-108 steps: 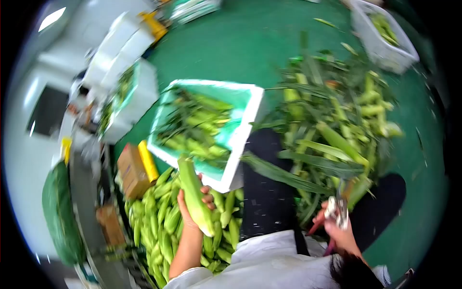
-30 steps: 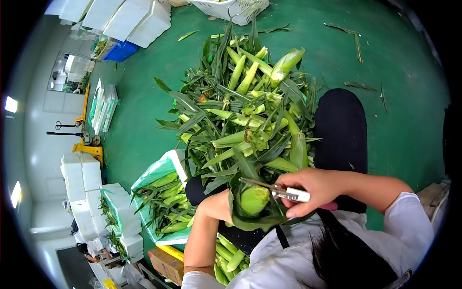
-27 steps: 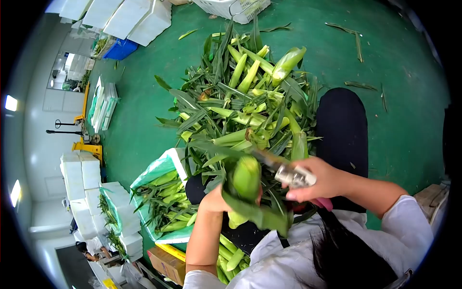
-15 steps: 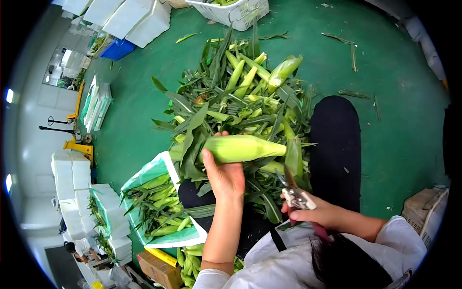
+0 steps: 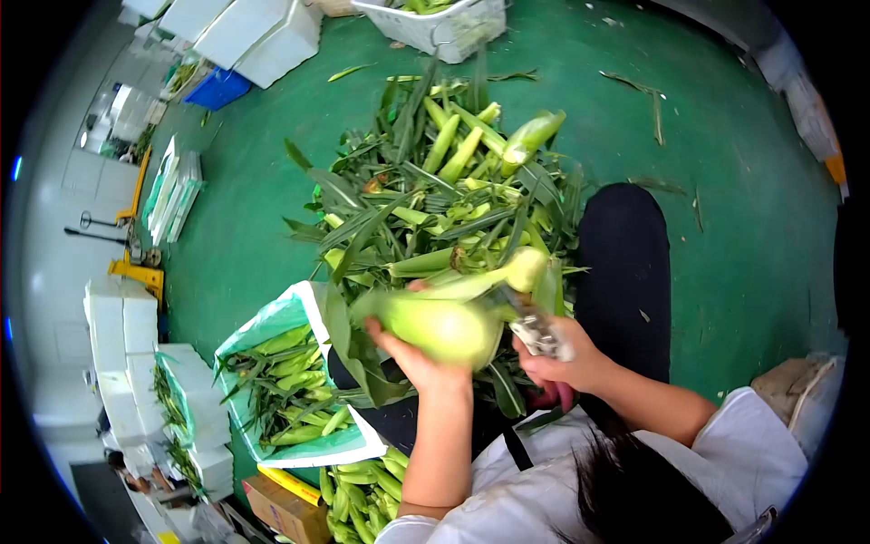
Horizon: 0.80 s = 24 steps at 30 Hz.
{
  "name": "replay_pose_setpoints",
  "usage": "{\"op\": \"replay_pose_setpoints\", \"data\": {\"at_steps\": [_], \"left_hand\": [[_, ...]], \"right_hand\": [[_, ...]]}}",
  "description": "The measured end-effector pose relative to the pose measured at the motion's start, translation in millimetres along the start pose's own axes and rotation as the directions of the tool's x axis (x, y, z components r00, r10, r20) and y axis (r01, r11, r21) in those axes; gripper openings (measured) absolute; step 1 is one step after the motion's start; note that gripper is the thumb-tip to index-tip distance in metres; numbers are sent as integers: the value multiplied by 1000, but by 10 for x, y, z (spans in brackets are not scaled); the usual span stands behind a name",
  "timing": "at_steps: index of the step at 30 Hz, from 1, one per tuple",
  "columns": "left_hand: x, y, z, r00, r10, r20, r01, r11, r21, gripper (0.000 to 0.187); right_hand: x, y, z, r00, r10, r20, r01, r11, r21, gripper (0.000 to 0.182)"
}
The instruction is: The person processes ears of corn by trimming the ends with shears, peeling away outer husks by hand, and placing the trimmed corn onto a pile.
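My left hand point(image 5: 424, 364) is wrapped around a green-husked ear of corn point(image 5: 442, 328), smeared by motion, with long dark leaves point(image 5: 349, 349) hanging at its left end. A pale green stalk piece with a rounded end point(image 5: 524, 269), also blurred, shows just beyond the ear and above the blades. In my right hand point(image 5: 569, 361) is a pair of pruning shears point(image 5: 542, 337) with red handles, its blades right at the ear's right end. Under both hands spreads a heap of husk leaves and stalks point(image 5: 435, 213) on the floor.
Left of my leg stands a white foam box point(image 5: 367, 446) lined with green film, full of corn. More ears point(image 5: 362, 494) lie below it beside a cardboard box point(image 5: 285, 510). A white basket point(image 5: 435, 32) is at the far side. My dark-clothed leg point(image 5: 625, 272) borders the heap.
The ear has swung down and toward me, its right end now at the shears. The pale stalk piece now shows apart beyond it. My right hand has moved up and slightly left.
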<state>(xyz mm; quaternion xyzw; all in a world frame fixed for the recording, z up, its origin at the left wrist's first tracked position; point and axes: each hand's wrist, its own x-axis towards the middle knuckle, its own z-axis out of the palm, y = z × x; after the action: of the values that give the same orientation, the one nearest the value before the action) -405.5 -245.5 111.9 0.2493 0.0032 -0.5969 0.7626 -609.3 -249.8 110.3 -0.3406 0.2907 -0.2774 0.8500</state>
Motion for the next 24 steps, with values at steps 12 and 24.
{"op": "replay_pose_setpoints", "data": {"at_steps": [12,24], "left_hand": [[-1,215,-118,996,-71,-51,67,995,-71,54],[-206,190,-144,972,-233,23,232,947,-223,73]], "right_hand": [[263,-388,351,999,-46,21,49,763,-645,66],[331,-275,548,997,-50,52,60,977,-203,40]]}}
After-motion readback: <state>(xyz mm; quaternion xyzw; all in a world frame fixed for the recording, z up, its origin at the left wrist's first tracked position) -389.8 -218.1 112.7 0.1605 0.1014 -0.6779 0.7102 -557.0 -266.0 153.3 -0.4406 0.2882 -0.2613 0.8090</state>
